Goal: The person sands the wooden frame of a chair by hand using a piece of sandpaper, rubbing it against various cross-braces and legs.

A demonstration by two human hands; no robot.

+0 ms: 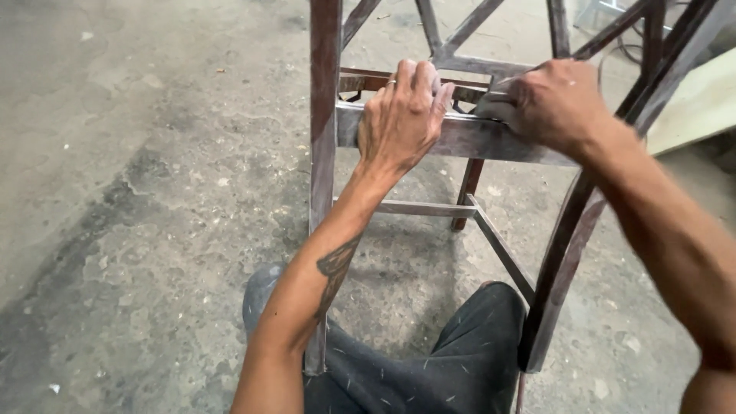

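A dark-stained wooden chair frame point(460, 138) stands on a concrete floor point(138, 192), filling the upper middle and right of the frame. Its wide horizontal rail runs across the upper centre, and both hands are on that rail.

The left hand point(402, 115) lies over the rail at upper centre, palm on the near face and fingers point(418, 77) curled over the top edge, so its grip is closed around the rail. A ring shows on one finger. The forearm, with a dark tattoo, comes up from the lower middle of the frame.

The right hand point(552, 103) sits just to the right of it on the same rail, near but not touching the left hand. Its grip is closed on a small pale grey pad point(491, 107), probably sandpaper, pressed against the rail's top edge; most of the pad is hidden under the fingers.

The upright leg point(323, 169) stands just left of the left hand. Thinner cross bars point(429, 208) run below the rail, and a curved leg point(563, 261) slants down at the right, crossing in front of the right forearm. The person's knee in dark dusty trousers point(460, 360) lies at the bottom centre between the legs. A pale board point(698, 107) rests at the right edge.
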